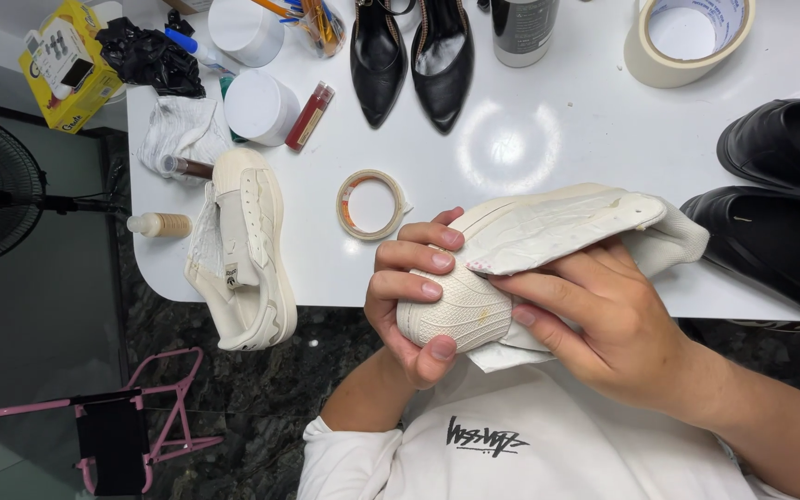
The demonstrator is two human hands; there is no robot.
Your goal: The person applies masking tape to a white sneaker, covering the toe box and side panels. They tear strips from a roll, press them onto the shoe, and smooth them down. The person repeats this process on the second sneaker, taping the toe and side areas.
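While the left hand [414, 296] wraps the ribbed toe cap of a cream sneaker [511, 268], its grip is closed on the shoe: 3 fingers curl over the top and the thumb presses from below. Right hand [604, 315] lies along the shoe's side, fingers extended and pressing a white cloth [557, 227] against the upper, so this grip holds cloth and shoe together; its thumb is hidden behind the cloth. Sneaker is held above the near edge of the white table [548, 130], toe toward the person's chest; its heel end is covered by cloth and cannot be made out. Matching sneaker [243, 250] lies at the table's left corner, overhanging the edge. 1 small tape roll [370, 204] sits just beyond the left hand. 2 black shoes [780, 194] at right are cut off by the frame.
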